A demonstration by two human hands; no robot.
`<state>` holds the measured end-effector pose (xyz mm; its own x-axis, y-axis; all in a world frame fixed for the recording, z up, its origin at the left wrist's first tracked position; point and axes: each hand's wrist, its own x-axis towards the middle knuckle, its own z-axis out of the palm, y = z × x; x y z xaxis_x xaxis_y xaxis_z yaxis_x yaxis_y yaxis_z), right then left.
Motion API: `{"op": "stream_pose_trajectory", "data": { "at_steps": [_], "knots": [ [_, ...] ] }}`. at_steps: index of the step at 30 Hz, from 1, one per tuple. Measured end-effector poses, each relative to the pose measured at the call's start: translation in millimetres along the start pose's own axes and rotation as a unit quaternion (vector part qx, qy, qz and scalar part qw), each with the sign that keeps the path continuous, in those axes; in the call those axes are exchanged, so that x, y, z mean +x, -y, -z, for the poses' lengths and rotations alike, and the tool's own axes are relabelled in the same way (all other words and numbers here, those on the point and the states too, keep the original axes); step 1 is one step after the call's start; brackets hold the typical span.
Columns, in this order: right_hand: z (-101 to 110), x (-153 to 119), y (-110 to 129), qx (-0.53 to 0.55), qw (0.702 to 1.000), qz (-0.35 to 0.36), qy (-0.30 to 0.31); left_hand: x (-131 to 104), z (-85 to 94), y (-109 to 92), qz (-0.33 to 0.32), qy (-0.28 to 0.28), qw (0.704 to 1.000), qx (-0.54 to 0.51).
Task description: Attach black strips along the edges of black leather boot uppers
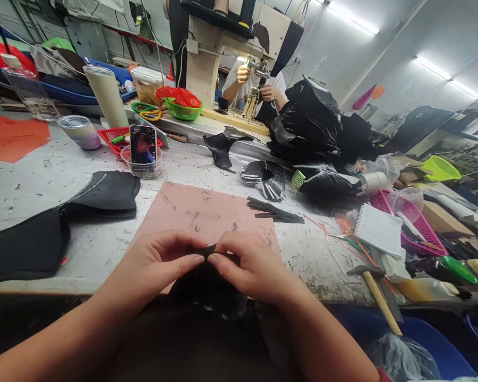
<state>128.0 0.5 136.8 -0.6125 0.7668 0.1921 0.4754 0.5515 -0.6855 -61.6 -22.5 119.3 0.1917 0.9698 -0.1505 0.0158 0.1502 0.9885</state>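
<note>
My left hand and my right hand pinch the top edge of a black, shiny leather-like piece between thumbs and fingers, with the two thumb tips almost touching. The piece hangs down over the table's front edge. Under and beyond my hands lies a pink mat. Thin black strips rest across its right rear corner. Farther back are a coil of black strips and a black cut piece. Joined black panels lie to the left.
A phone stands in a clear tub, near cups. A hammer overhangs the front edge at right, by a notepad and pink basket. Black pieces are heaped behind. A person works at a sewing machine.
</note>
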Motion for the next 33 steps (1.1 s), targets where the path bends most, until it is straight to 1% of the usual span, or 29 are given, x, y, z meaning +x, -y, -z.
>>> {"op": "stream_pose_trajectory", "data": {
  "at_steps": [2,5,7,8,10,12,14,17,20,23,25,27,28,31,33],
  "knots": [
    [0.6,-0.7,-1.0,0.004,1.000,-0.001,-0.008,-0.6,-1.4,1.4,-0.010,-0.010,1.000,-0.004],
    [1.8,-2.6,-4.3,0.013,0.999,-0.008,-0.041,0.6,-0.8,2.5,-0.005,-0.030,0.999,-0.025],
    [2.3,-3.6,-5.7,0.016,0.999,-0.008,-0.046,4.2,2.1,-0.4,0.002,-0.024,1.000,-0.006],
    [2.5,-4.0,-5.9,0.017,0.999,-0.003,-0.041,7.0,4.1,-3.3,0.003,-0.009,1.000,0.018],
    [2.5,-4.3,-5.1,0.013,1.000,0.009,-0.022,14.0,8.1,-11.1,0.003,0.046,0.995,0.093],
    [2.3,-4.6,-3.3,0.003,1.000,0.016,-0.013,21.4,11.2,-19.4,0.006,0.105,0.979,0.175],
    [1.9,-5.1,-1.7,-0.012,1.000,0.012,-0.010,27.8,12.7,-25.3,0.012,0.140,0.962,0.235],
    [1.8,-6.2,-1.6,-0.018,1.000,0.003,-0.001,34.7,13.6,-26.7,0.029,0.160,0.954,0.252],
    [2.4,-7.0,-4.3,-0.019,1.000,-0.004,0.005,39.4,16.0,-22.0,0.051,0.189,0.949,0.249],
    [3.1,-7.2,-7.4,-0.051,0.999,-0.006,0.003,42.8,19.2,-18.5,0.074,0.226,0.940,0.244],
    [3.0,-7.3,-8.4,-0.071,0.997,-0.005,0.005,43.4,19.6,-19.3,0.076,0.237,0.937,0.243],
    [2.0,-7.2,-8.3,-0.075,0.997,-0.003,0.009,42.5,17.8,-23.0,0.062,0.246,0.929,0.268],
    [1.2,-7.1,-7.9,-0.075,0.997,-0.001,0.012,41.5,16.1,-25.6,0.050,0.255,0.920,0.292],
    [-1.9,-6.8,-5.9,-0.078,0.997,0.012,0.016,37.7,9.5,-33.5,0.004,0.286,0.880,0.379],
    [-2.5,-6.9,-4.8,-0.079,0.996,0.028,0.013,35.6,6.2,-36.3,-0.025,0.294,0.861,0.414]
  ]
}}
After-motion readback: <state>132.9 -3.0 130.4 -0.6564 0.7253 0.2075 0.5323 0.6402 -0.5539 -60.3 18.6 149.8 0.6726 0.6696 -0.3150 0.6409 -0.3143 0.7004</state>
